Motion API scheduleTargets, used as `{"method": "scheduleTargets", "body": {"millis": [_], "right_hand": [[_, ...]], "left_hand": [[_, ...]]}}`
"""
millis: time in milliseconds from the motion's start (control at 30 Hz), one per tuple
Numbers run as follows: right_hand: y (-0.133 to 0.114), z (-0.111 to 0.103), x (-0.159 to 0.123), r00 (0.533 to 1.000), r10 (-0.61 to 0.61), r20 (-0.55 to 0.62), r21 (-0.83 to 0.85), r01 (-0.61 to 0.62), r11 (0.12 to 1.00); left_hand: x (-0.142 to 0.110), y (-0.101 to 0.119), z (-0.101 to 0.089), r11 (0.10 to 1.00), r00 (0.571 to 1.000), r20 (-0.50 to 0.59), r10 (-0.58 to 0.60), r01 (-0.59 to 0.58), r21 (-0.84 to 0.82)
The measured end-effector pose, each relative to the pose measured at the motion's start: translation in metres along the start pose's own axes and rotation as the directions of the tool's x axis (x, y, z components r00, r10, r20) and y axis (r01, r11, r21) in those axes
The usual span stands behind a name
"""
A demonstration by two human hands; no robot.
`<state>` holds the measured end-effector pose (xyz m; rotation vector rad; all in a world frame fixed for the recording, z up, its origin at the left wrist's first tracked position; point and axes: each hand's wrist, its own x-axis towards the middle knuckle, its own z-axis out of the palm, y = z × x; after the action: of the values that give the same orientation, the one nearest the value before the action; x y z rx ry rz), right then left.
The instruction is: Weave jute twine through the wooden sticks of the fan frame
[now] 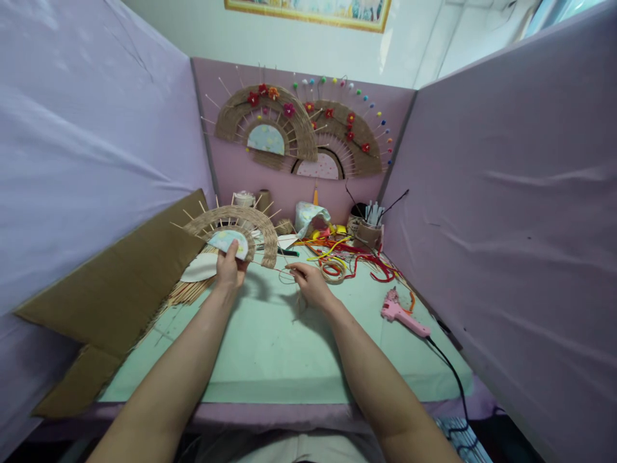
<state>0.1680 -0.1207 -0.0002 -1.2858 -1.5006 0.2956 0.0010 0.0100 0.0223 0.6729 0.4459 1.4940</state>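
My left hand (231, 265) grips a half-round woven fan (265, 226) by its pale blue patterned centre, thumb on the front. Thin sticks radiate past the fan's arched band of brown twine. At the fan's lower right corner, my right hand (311, 281) pinches a strand of twine (285, 276), its fingers closed. The strand runs from the fan's edge and loops near the fingertips. Both hands are raised above the pale green tabletop (270, 347).
A pink glue gun (402, 314) lies at right, its black cord trailing off the front. Coloured pipe cleaners (347, 247) and a tape roll (332, 270) are behind my right hand. Cardboard (120, 283) leans at left beside thin sticks (187, 292). Two decorated fans (359, 132) hang behind.
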Motion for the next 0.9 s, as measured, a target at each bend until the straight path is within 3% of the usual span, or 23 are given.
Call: {"method": "scheduleTargets", "body": {"millis": [167, 267, 533, 767, 900], "right_hand": [[-0.002, -0.006, 0.001, 0.992, 0.015, -0.124, -0.057, -0.023, 0.998], [-0.007, -0.003, 0.0, 0.99, -0.002, -0.14, -0.065, -0.008, 0.998], [-0.012, 0.019, -0.009, 0.993, -0.08, 0.082, -0.077, 0.086, 0.993], [-0.006, 0.024, -0.01, 0.99, -0.07, 0.125, -0.091, 0.082, 0.992], [-0.006, 0.026, -0.01, 0.988, -0.059, 0.143, -0.075, 0.07, 0.995]], "left_hand": [[0.001, 0.001, -0.001, 0.999, 0.999, -0.023, 0.036, -0.036, 0.015], [0.001, 0.001, 0.0, 0.999, 0.998, -0.042, 0.051, -0.051, 0.014], [-0.002, 0.001, 0.003, 0.997, 0.996, -0.035, 0.076, -0.076, 0.001], [-0.006, -0.003, 0.006, 0.997, 0.998, 0.0, 0.065, -0.065, -0.05], [-0.007, -0.004, 0.008, 0.993, 1.0, -0.011, 0.002, -0.004, -0.115]]}}
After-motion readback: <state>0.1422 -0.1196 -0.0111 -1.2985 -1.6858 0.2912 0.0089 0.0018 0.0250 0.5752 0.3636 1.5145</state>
